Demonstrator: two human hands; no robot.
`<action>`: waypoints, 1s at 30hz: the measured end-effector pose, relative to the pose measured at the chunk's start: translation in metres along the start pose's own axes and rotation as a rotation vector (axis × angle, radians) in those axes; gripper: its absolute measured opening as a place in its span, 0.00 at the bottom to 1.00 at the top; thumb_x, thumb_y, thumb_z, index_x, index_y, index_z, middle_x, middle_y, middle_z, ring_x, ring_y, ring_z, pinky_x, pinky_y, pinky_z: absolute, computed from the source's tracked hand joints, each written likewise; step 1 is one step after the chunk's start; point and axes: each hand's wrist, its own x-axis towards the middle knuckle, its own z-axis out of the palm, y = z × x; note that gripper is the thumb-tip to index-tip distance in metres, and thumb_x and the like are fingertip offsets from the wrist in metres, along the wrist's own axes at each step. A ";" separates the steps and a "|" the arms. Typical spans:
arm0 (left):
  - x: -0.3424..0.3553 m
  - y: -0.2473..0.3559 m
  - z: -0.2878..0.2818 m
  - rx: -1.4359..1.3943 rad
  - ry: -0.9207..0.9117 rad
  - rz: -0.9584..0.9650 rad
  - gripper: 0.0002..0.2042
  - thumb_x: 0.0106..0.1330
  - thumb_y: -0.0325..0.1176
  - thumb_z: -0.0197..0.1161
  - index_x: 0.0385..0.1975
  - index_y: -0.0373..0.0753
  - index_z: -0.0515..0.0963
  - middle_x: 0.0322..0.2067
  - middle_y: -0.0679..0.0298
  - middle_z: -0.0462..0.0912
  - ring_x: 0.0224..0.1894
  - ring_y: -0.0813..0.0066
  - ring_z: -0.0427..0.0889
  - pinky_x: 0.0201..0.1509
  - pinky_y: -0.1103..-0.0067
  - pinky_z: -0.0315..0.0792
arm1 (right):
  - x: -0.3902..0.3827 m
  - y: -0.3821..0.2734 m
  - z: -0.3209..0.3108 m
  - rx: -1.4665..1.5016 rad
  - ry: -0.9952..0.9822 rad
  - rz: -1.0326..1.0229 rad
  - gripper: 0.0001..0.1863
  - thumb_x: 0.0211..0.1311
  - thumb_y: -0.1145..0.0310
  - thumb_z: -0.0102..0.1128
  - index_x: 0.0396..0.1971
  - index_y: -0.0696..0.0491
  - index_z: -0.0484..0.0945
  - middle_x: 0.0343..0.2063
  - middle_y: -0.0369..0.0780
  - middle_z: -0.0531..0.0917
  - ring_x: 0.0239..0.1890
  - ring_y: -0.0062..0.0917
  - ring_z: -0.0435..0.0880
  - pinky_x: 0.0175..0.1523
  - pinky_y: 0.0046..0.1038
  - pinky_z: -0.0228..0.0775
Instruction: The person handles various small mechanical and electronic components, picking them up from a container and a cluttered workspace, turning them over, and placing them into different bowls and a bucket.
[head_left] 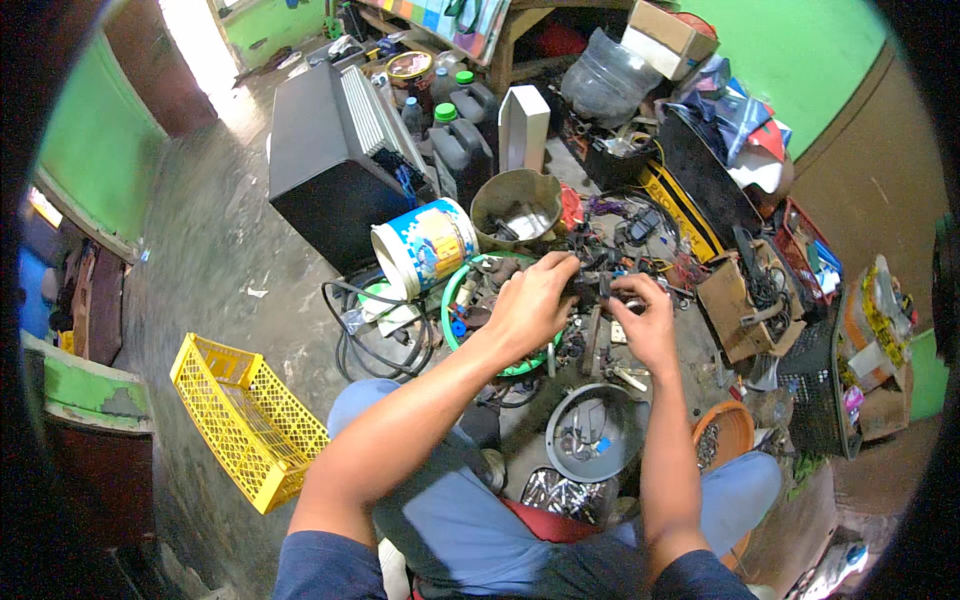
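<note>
Many things are crowded around the hands: a green-rimmed basin [446,312] full of mixed parts lies under the left forearm, a blue-and-white bucket [435,246] rests tilted behind it, and a cardboard box [730,315] with cables stands to the right. A grey basin [625,412] sits nearer the person, between the two forearms. More room is on the left, where the floor [195,270] extends from the yellow crate [228,430] toward the green wall [95,160]. The dark piece [590,284] is between the hands, above the scattered parts; its long axis seems to run sideways. The left hand [535,302] has its fingers closed on it; the right hand [645,315] bends thumb and fingers at its right end, but I cannot tell whether they grip.
</note>
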 end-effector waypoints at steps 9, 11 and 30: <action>0.065 -0.101 -0.024 -0.187 0.079 -0.143 0.23 0.55 0.30 0.72 0.51 0.33 0.76 0.45 0.46 0.83 0.51 0.48 0.81 0.55 0.65 0.74 | 0.093 -0.004 0.066 -0.020 -0.056 -0.034 0.17 0.57 0.76 0.63 0.49 0.59 0.81 0.44 0.51 0.85 0.48 0.41 0.85 0.55 0.34 0.73; 0.069 -0.123 -0.028 -0.109 0.201 -0.136 0.24 0.55 0.35 0.74 0.51 0.33 0.77 0.46 0.47 0.83 0.51 0.51 0.83 0.56 0.67 0.74 | 0.110 -0.003 0.085 0.036 -0.023 -0.035 0.16 0.57 0.76 0.64 0.47 0.58 0.82 0.43 0.50 0.85 0.47 0.42 0.85 0.55 0.34 0.73; 0.078 -0.185 0.029 0.142 -0.360 -0.475 0.45 0.57 0.55 0.70 0.72 0.43 0.58 0.66 0.42 0.65 0.68 0.45 0.66 0.70 0.62 0.63 | 0.120 0.074 0.141 -0.106 -0.155 -0.046 0.19 0.60 0.78 0.55 0.52 0.57 0.79 0.50 0.51 0.82 0.55 0.46 0.79 0.61 0.39 0.70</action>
